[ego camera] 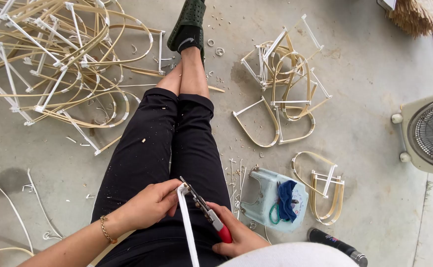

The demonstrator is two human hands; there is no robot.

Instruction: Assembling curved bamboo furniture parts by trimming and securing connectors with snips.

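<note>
Closest, over the lap, the right hand (pixel 236 236) grips red-handled pliers (pixel 207 211), their tip biting the bent end of a white strip (pixel 188 232). Pinching that end, the left hand (pixel 152 203) steadies it for the tool. Finished cane frames (pixel 53 59) lie heaped on the concrete floor (pixel 370 79), within reach.

Craft workshop floor: bent cane frames (pixel 58 59) heaped on concrete (pixel 365 89).

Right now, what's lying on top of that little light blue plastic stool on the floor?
On the light blue stool lie a dark blue cloth and a green ring. The cloth hides the stool surface beneath it.
</note>
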